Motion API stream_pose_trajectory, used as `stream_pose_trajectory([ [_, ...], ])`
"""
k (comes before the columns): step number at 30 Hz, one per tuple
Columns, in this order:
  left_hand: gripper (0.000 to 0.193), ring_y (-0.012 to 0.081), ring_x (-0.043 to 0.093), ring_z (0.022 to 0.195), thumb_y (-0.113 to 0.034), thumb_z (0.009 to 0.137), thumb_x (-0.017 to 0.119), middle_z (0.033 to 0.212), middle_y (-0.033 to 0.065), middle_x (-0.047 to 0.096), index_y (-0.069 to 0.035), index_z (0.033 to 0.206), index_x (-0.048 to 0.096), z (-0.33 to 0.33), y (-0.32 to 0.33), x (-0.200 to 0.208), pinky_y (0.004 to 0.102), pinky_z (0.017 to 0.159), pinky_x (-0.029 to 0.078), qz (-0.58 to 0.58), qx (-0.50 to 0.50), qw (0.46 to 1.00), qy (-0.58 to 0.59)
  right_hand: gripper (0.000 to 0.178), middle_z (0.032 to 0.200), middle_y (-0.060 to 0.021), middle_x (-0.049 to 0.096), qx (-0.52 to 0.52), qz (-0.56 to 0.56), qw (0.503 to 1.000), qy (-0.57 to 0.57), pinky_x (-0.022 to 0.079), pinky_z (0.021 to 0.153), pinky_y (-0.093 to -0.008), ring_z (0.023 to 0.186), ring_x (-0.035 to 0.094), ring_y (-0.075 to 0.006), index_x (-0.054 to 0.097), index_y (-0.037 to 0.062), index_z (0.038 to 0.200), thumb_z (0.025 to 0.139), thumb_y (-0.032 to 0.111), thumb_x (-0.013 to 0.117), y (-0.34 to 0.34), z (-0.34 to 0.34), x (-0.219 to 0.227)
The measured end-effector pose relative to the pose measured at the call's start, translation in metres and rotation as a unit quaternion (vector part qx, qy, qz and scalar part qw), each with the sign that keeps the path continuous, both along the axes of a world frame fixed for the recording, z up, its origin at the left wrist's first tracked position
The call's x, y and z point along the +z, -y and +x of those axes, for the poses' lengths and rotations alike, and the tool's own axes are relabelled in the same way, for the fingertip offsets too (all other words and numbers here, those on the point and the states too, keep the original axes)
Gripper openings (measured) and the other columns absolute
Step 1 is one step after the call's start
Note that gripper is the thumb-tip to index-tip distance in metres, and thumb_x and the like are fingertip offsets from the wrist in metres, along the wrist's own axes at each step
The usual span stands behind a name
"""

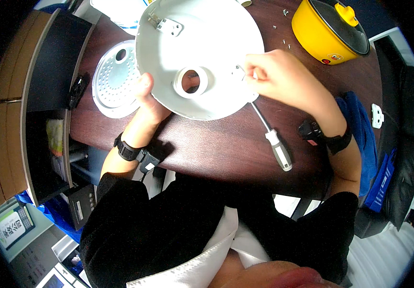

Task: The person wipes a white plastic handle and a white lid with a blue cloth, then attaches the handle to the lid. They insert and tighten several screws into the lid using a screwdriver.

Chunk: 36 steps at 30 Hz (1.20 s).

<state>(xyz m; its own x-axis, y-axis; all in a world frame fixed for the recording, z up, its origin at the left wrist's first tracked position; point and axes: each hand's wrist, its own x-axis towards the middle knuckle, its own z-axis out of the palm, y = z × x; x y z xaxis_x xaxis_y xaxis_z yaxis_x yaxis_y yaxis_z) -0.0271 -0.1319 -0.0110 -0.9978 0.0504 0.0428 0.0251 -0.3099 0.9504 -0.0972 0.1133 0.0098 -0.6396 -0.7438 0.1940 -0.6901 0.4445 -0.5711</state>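
A large white round plastic housing (216, 43), hollow side up, is tilted above the dark wooden table. It has a raised ring around a hole in its lower part and a small socket-like fitting (172, 27) near its upper left. My left hand (150, 98) grips its lower left rim, thumb on the edge and fingers mostly hidden beneath. At the right wall, my right hand (274, 77) is closed in a pinch beside a small metal piece (237, 72); what the fingers hold is hidden. Below it lies a screwdriver (279, 151) with a grey and white handle.
A perforated white disc (113, 79) lies left of the housing. Several small screws (285, 43) are scattered near a yellow pot (319, 36) with a dark lid. A blue cloth (360, 129) hangs at the table's right edge. Open shelves (48, 86) stand at the left.
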Motion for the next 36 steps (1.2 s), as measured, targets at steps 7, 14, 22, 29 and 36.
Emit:
stream_pose_trajectory([
  [7, 0.104, 0.0331, 0.054, 0.11, -0.063, 0.065, 0.063, 0.122, 0.0243, 0.048, 0.006, 0.134, 0.03, 0.0, -0.002, -0.006, 0.0421, 0.092, 0.049, 0.005, -0.026, 1.0, -0.007, 0.011, 0.07, -0.0129, 0.063, -0.028, 0.06, 0.998, -0.019, 0.05, 0.06, -0.0401, 0.065, 0.063, -0.0322, 0.058, 0.0058, 0.079, 0.079, 0.016, 0.06, 0.009, 0.01, -0.003],
  [14, 0.103, 0.0309, 0.055, 0.109, -0.061, 0.063, 0.067, 0.122, 0.023, 0.049, 0.005, 0.134, 0.031, 0.0, 0.002, -0.011, 0.0399, 0.093, 0.049, 0.012, -0.048, 0.999, 0.005, 0.013, 0.067, -0.0136, 0.061, 0.001, 0.028, 0.994, -0.107, 0.05, 0.059, -0.0421, 0.065, 0.062, -0.033, 0.055, 0.0046, 0.08, 0.082, 0.017, 0.058, 0.008, 0.008, -0.01],
  [22, 0.105, 0.031, 0.053, 0.111, -0.061, 0.062, 0.067, 0.123, 0.0227, 0.048, 0.005, 0.135, 0.029, 0.001, -0.001, -0.007, 0.0405, 0.093, 0.048, 0.014, -0.044, 0.999, 0.01, 0.016, 0.066, -0.0153, 0.059, 0.009, 0.037, 0.995, -0.092, 0.049, 0.059, -0.0435, 0.064, 0.062, -0.034, 0.055, 0.0034, 0.078, 0.085, 0.018, 0.058, 0.007, 0.008, -0.008],
  [29, 0.108, 0.0327, 0.052, 0.114, -0.062, 0.061, 0.067, 0.125, 0.0242, 0.045, 0.005, 0.136, 0.027, 0.001, -0.002, -0.006, 0.0422, 0.094, 0.048, 0.006, -0.046, 0.999, 0.005, 0.014, 0.066, -0.0148, 0.06, 0.015, 0.038, 0.995, -0.094, 0.049, 0.058, -0.0405, 0.063, 0.062, -0.0323, 0.057, 0.0031, 0.08, 0.085, 0.016, 0.058, 0.007, 0.008, -0.008],
  [36, 0.107, 0.0319, 0.053, 0.112, -0.061, 0.061, 0.067, 0.123, 0.0236, 0.047, 0.006, 0.135, 0.029, 0.001, -0.003, -0.006, 0.0406, 0.094, 0.048, 0.01, -0.047, 0.999, 0.001, 0.014, 0.07, -0.0132, 0.061, 0.025, 0.04, 0.993, -0.111, 0.048, 0.058, -0.0356, 0.061, 0.061, -0.0285, 0.06, 0.0026, 0.083, 0.087, 0.016, 0.057, 0.006, 0.008, -0.005],
])
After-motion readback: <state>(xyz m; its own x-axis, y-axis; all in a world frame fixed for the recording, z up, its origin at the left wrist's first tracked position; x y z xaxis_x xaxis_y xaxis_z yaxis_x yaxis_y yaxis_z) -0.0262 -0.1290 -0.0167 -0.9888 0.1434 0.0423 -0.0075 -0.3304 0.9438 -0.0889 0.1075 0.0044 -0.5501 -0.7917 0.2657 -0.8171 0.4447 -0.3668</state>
